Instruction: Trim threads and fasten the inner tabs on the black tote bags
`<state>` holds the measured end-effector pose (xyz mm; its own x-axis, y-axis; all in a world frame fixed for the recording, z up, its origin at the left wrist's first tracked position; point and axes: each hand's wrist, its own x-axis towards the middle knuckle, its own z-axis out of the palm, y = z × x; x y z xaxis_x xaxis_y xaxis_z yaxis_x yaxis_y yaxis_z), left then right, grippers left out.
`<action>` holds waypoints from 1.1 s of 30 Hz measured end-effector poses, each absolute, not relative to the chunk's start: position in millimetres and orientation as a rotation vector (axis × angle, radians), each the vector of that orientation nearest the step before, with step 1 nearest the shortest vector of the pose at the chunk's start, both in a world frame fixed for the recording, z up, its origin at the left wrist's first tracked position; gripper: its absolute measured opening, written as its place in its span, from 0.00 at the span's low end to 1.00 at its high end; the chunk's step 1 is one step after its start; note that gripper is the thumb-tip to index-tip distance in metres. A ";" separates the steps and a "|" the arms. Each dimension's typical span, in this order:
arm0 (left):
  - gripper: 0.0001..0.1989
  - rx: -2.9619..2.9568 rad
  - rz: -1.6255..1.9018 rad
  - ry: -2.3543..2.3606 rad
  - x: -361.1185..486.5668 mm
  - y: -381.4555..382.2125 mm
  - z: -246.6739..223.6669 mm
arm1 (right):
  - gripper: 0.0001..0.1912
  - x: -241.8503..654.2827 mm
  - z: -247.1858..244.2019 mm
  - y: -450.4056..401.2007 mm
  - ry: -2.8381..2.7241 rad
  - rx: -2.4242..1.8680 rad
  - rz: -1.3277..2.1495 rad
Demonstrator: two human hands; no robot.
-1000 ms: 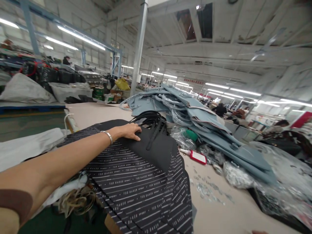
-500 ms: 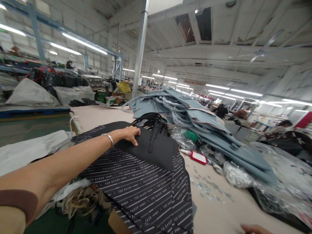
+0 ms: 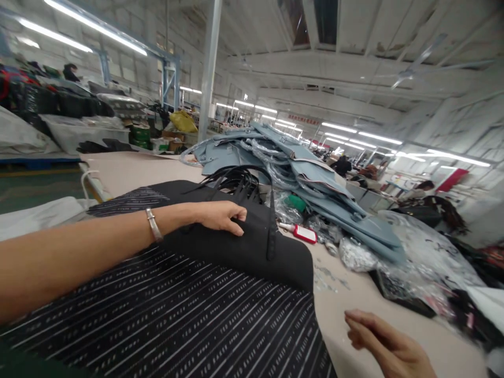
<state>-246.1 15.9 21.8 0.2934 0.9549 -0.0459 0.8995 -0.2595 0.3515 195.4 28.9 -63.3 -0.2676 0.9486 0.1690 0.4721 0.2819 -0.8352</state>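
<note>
My left hand [image 3: 222, 216], with a silver bracelet at the wrist, lies over the plain black upper band of a patterned bag panel [image 3: 220, 304]. Its fingers are curled and the thumb sticks out; anything gripped underneath is hidden. Just right of the fingers, a black strap [image 3: 271, 231] arches over and ends on the panel. More black straps [image 3: 240, 184] bunch up behind. My right hand [image 3: 388, 344] is at the lower right above the tabletop [image 3: 338, 310], fingers drawn together. Whatever it may pinch is too small to make out.
Small metal pieces [image 3: 328, 278] lie scattered right of the panel. Behind them are a red bottle with a white label [image 3: 305, 233] and crumpled clear plastic [image 3: 356, 254]. Light-blue bag pieces [image 3: 315, 184] form a high heap across the table. A metal post [image 3: 208, 73] rises behind.
The patterned panel has come rightward and nearer, with my left hand shifting right along with it. My right hand has risen further into view at the lower right. The view has turned slightly.
</note>
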 end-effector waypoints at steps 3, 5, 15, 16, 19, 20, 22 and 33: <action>0.12 2.240 0.295 1.527 -202.5 6.6 11.4 | 0.19 187.0 -46.9 -0.5 -1.765 -1.218 0.774; 0.12 2.206 0.308 1.497 -178.8 3.7 -3.7 | 0.20 176.5 -38.8 -19.3 -1.755 -1.229 0.759; 0.14 2.014 0.232 1.516 -146.8 26.6 -58.5 | 0.16 104.6 -89.8 -61.1 -1.806 -1.190 1.428; 0.14 1.984 0.216 1.489 -147.8 28.9 -58.9 | 0.15 101.6 -91.7 -58.7 -1.817 -1.183 1.422; 0.16 1.859 0.161 1.381 -152.6 34.6 -58.6 | 0.14 94.6 -90.7 -51.5 -1.893 -1.077 1.375; 0.17 1.817 0.139 1.344 -155.1 36.5 -58.4 | 0.13 92.4 -90.0 -50.1 -1.922 -1.037 1.374; 0.19 1.694 0.093 1.214 -161.9 40.4 -58.2 | 0.13 88.3 -90.2 -49.1 -1.911 -1.035 1.414; 0.18 1.140 -0.054 0.877 -175.8 41.5 -68.6 | 0.08 81.4 -99.7 -49.7 -1.833 -1.075 1.489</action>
